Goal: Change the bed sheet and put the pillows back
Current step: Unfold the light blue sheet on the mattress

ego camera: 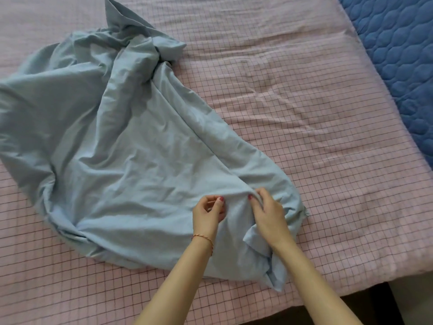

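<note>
A crumpled light-blue sheet [121, 146] lies in a loose heap on the bed, which is covered by a pink checked sheet [293, 95]. My left hand [208, 213] and my right hand [269, 214] are close together at the near end of the blue sheet. Each pinches a fold of the blue fabric between thumb and fingers. A thin bracelet is on my left wrist. No pillow is in view.
A dark-blue quilted cover [403, 48] lies at the upper right, beside the pink sheet. The bed's near edge runs along the bottom right, with dark floor [375, 301] below it.
</note>
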